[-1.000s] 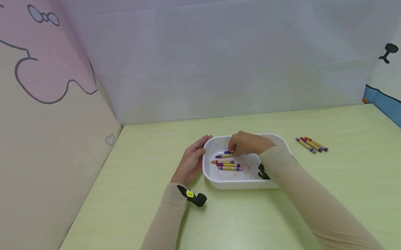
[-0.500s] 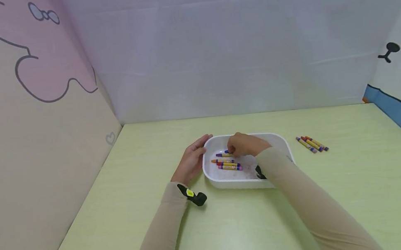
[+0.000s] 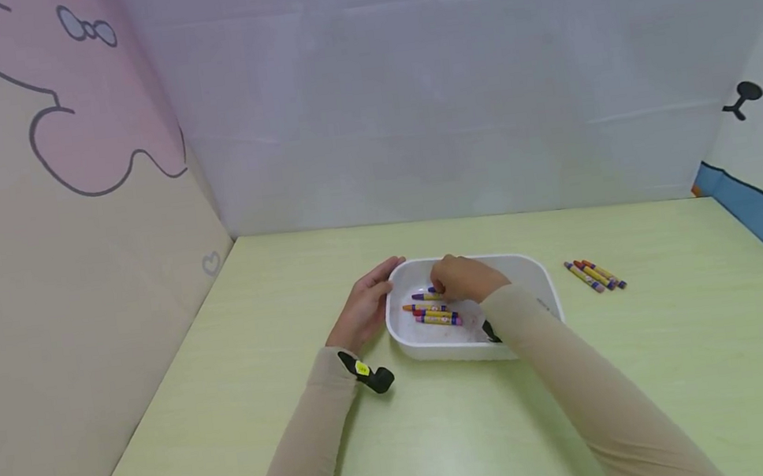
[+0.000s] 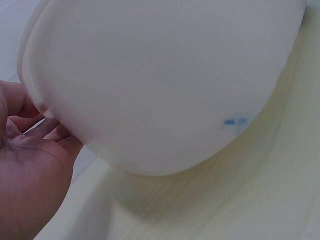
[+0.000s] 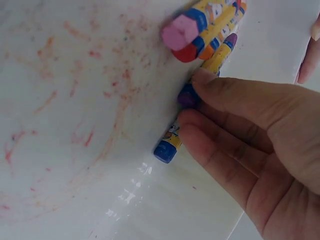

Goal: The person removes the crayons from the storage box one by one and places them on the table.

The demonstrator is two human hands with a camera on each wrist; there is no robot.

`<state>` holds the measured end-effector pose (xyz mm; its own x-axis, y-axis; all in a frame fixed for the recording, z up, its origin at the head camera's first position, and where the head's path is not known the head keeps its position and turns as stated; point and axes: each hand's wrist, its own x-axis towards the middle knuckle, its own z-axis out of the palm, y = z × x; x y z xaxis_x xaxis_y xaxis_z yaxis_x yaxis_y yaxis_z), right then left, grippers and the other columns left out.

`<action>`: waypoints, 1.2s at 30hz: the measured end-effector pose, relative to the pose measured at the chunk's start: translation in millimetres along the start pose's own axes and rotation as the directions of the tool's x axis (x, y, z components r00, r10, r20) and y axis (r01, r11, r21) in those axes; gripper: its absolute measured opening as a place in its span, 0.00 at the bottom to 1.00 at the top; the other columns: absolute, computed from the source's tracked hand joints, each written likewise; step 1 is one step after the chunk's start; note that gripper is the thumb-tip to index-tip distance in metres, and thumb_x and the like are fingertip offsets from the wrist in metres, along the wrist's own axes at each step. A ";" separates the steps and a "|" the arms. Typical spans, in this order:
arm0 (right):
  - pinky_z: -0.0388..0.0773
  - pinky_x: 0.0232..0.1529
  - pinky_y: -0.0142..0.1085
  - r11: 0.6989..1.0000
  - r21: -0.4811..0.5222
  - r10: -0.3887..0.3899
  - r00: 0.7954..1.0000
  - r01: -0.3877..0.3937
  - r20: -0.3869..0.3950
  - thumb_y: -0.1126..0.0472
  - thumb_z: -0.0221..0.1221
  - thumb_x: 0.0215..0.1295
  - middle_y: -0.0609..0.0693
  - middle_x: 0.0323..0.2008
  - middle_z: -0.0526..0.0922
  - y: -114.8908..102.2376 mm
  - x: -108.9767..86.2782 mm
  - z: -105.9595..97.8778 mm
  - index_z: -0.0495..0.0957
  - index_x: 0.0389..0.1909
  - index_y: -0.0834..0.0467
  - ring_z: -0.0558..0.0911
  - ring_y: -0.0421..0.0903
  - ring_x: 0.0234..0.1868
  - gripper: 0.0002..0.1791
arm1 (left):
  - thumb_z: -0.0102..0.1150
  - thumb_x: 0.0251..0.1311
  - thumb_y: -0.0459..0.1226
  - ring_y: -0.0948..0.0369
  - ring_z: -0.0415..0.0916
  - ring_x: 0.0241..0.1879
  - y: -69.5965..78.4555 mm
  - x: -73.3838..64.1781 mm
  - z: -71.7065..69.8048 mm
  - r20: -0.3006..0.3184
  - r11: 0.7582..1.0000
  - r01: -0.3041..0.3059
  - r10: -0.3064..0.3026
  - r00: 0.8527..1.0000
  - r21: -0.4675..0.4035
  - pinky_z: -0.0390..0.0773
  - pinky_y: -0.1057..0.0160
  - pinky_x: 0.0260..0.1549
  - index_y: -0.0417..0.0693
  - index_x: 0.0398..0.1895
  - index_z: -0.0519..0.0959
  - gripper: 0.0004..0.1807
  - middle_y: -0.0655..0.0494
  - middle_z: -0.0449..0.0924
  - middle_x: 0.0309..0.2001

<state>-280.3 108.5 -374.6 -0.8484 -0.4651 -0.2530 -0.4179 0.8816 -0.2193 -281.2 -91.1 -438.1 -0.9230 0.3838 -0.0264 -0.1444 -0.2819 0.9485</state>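
Both of the person's hands are at a white tray [image 3: 453, 352] around the middle of the pale green counter [image 3: 290, 305]. The right hand [image 3: 468, 278] reaches down inside it, and its grip is closed on a purple crayon [image 3: 425, 297], thumb and fingertips pinching the blunt right end while the pointed tip faces left. I can't tell whether that crayon is lifted off the tray floor. A blue crayon [image 5: 168, 146] is just beyond it on the far side, partly hidden by the fingers.

Nearer in the tray, three more crayons lie close together, running roughly left to right: an orange crayon [image 3: 424, 308], then a red crayon [image 3: 433, 312], then a pink crayon [image 3: 438, 320] nearest of all. Red and orange scribbles mark the tray's floor.

The left hand [image 3: 360, 308] rests against the tray's left end, its grip loose, fingers fairly straight along the outside and thumb by the rim. A small blue smudge [image 4: 234, 121] shows on the tray's outer wall.

Well apart to the right, a small bunch of crayons [image 3: 593, 275] lies slantwise on the counter. Beige sleeves [image 3: 300, 446] cover both arms, and a black wrist camera [image 3: 373, 378] sits on the left one.
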 end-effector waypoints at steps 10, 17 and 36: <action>0.75 0.40 0.36 1.000 0.028 -0.008 1.000 0.008 -0.013 0.65 0.59 0.61 0.51 0.35 0.79 7.1 -3.6 -2.4 0.81 0.34 0.57 0.73 0.45 0.37 0.03 | 0.36 0.70 0.27 0.56 0.53 0.74 -0.5 2.1 -0.1 -0.002 1.000 0.000 0.001 1.000 0.023 0.55 0.56 0.72 0.43 0.73 0.57 0.28 0.53 0.59 0.73; 0.77 0.39 0.35 0.998 0.051 -0.036 0.999 0.038 -0.032 0.66 0.61 0.59 0.51 0.34 0.80 10.6 -8.9 -12.1 0.82 0.33 0.56 0.75 0.45 0.37 0.04 | 0.35 0.70 0.27 0.56 0.53 0.73 -2.3 3.4 -0.2 0.001 1.000 -0.010 0.010 1.000 0.023 0.55 0.56 0.72 0.43 0.73 0.58 0.28 0.52 0.59 0.73; 0.79 0.39 0.38 0.994 0.107 0.000 0.999 0.004 -0.039 0.64 0.60 0.61 0.52 0.38 0.82 40.8 -46.9 -55.6 0.83 0.40 0.58 0.77 0.46 0.37 0.08 | 0.34 0.69 0.25 0.56 0.53 0.73 0.1 -1.0 4.1 -0.008 1.000 -0.003 0.003 1.000 -0.010 0.55 0.57 0.73 0.42 0.73 0.58 0.28 0.51 0.59 0.73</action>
<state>-275.6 170.7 -319.3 -0.8606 -0.4614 -0.2157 -0.3842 0.8661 -0.3198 -278.8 -87.9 -436.7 -0.9264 0.3756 -0.0265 -0.1455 -0.2921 0.9452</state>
